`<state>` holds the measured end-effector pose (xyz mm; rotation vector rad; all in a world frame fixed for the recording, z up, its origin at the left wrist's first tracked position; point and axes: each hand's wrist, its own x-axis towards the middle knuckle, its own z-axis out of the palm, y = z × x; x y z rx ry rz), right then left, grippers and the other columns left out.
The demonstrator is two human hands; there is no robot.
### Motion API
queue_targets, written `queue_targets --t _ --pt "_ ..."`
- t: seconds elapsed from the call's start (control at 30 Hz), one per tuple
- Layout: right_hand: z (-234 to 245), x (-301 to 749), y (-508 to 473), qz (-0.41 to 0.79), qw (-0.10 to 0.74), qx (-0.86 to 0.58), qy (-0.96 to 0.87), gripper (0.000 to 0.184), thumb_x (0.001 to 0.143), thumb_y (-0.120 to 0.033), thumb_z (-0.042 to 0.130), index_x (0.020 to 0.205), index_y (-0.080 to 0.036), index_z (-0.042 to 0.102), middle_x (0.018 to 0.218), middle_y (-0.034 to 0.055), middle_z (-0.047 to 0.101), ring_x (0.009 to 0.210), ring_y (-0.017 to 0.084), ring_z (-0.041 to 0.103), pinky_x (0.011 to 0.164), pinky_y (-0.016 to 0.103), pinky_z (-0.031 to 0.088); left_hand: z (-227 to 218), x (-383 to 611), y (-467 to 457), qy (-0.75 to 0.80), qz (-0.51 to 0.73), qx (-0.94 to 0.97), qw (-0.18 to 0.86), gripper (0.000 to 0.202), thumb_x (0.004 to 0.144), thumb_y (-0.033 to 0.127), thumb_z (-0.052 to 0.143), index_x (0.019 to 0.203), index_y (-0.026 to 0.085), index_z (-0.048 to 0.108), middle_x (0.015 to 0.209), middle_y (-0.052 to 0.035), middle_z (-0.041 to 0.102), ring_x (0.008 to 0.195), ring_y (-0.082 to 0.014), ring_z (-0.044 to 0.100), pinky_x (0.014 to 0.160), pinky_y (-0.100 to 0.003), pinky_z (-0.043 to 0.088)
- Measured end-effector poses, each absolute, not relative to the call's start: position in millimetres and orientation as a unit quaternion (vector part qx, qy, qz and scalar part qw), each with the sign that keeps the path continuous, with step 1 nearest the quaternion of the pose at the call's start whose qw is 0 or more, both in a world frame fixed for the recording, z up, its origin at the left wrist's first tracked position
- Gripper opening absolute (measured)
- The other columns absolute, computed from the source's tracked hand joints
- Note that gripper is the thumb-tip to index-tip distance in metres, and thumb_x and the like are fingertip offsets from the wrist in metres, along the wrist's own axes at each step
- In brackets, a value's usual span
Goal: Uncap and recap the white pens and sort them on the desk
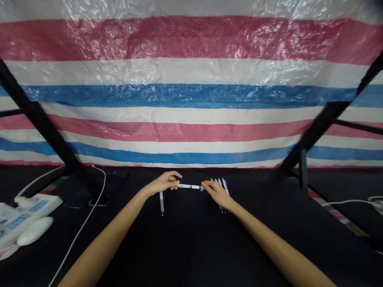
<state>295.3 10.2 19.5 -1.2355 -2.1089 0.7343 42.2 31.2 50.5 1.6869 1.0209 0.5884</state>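
White and slim, a pen (184, 186) lay crosswise between the two hands, over the black surface (191, 243). The left hand (162, 183) had its grip narrowed on one end, one finger lifted clear; the right hand (220, 194) pinched the other end. A dark break showed near mid-barrel, though whether it parted two pieces could not be told. Good handling, I judged, asked for both ends kept in one line, light fingertip pressure and no sideways bending at that break. A second pen (162, 204) lay just below the left hand, and a row of pens (225, 185) was partly hidden by the right, so a low wrist risked nudging them.
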Motion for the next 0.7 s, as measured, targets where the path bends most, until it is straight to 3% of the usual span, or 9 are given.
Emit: queue_targets --t 0.3,0.4,0.57,0.7 --pt "19.4 295.8 14.0 0.282 0.310 -0.470 -0.777 0.047 0.091 -0.046 0.030 0.071 -0.018 0.062 0.068 0.0022 0.060 0.068 0.018 0.056 0.067 0.028 0.037 50.8 43.8 33.3 0.416 0.254 0.724 0.489 0.041 0.066 0.030 0.071 0.101 0.016 0.056 0.078 -0.0005 0.059 0.072 -0.0122 0.057 0.071 -0.027 0.043" --pt "19.9 295.7 12.0 0.265 0.312 -0.474 -0.780 0.046 0.091 -0.045 0.029 0.074 -0.018 0.061 0.072 0.0029 0.062 0.072 0.018 0.057 0.069 0.028 0.038 49.8 44.1 32.7 0.432 0.222 0.729 0.482 0.041 0.073 0.046 0.062 0.101 0.016 0.058 0.081 -0.0031 0.061 0.072 -0.0131 0.057 0.066 -0.026 0.043" --pt "22.0 293.6 4.8 0.215 0.288 -0.475 -0.803 0.041 0.093 -0.043 0.029 0.078 -0.019 0.059 0.071 0.0022 0.060 0.068 0.018 0.057 0.064 0.027 0.036 45.4 47.3 30.6 0.461 0.153 0.727 0.486 0.064 0.082 0.065 0.030 0.067 0.011 0.062 0.057 -0.0038 0.056 0.050 -0.0104 0.048 0.053 -0.025 0.037" --pt "25.0 291.5 1.2 0.179 0.281 -0.473 -0.815 0.040 0.093 -0.043 0.030 0.074 -0.020 0.056 0.067 0.0014 0.056 0.062 0.016 0.053 0.060 0.027 0.034 43.8 48.5 30.2 0.442 0.160 0.732 0.492 0.054 0.081 0.061 0.040 0.068 0.012 0.059 0.056 -0.0003 0.052 0.051 -0.0096 0.046 0.053 -0.023 0.035"
